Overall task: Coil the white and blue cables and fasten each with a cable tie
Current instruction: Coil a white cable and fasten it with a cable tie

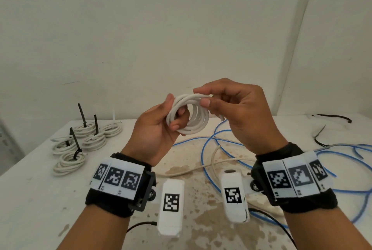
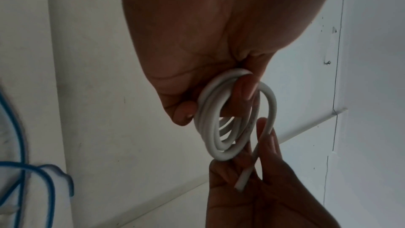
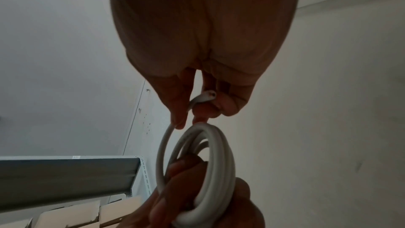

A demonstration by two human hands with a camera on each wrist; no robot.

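A white cable coil (image 1: 190, 116) of several loops is held up above the table between both hands. My left hand (image 1: 161, 127) grips the coil's left side, with fingers curled through the loops (image 2: 221, 115). My right hand (image 1: 231, 107) pinches the cable's free end at the coil's top right; the cut tip (image 3: 207, 97) sticks out between its fingers. In the right wrist view the coil (image 3: 210, 162) hangs below those fingers. Loose blue cable (image 1: 209, 149) lies on the table under the hands.
Several tied white coils (image 1: 80, 145) with black cable ties sit at the table's back left. Loose black ties (image 1: 322, 139) lie at the right. A cream cable (image 1: 201, 169) crosses the stained table (image 1: 40, 199). A metal shelf (image 3: 65, 176) and cardboard boxes stand to the left.
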